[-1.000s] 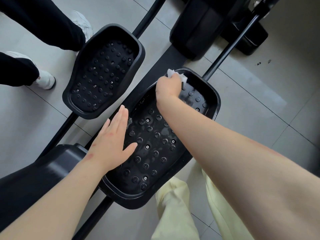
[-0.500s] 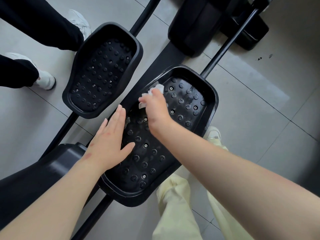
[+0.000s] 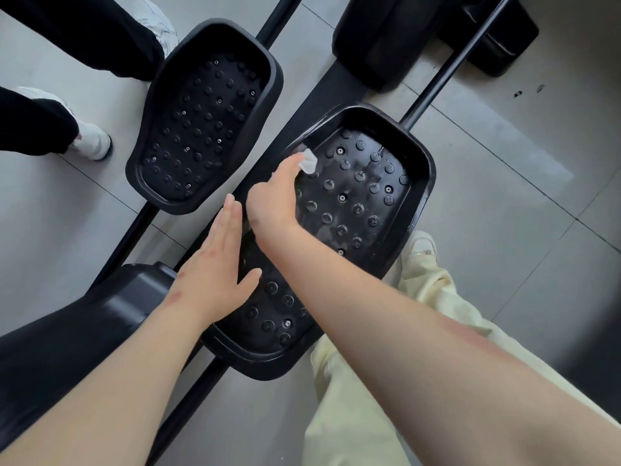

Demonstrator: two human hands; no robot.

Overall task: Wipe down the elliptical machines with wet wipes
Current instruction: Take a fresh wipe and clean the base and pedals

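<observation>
On near pedal (image 3: 418,173), right hand (image 3: 274,203) slides wipe (image 3: 309,162) forward, left hand (image 3: 215,277) unmoved.

Two studded black pedals (image 3: 201,129) (image 3: 363,203), one white wipe (image 3: 309,162), two hands (image 3: 215,274) (image 3: 272,203), three pale shoes (image 3: 90,139) (image 3: 161,21) (image 3: 421,245).

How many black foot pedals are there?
2. One foot pedal lies at the upper left, beside white shoes. The other foot pedal is in the middle, under the left hand and the right hand, which pinches a wet wipe. Others may be hidden.
</observation>
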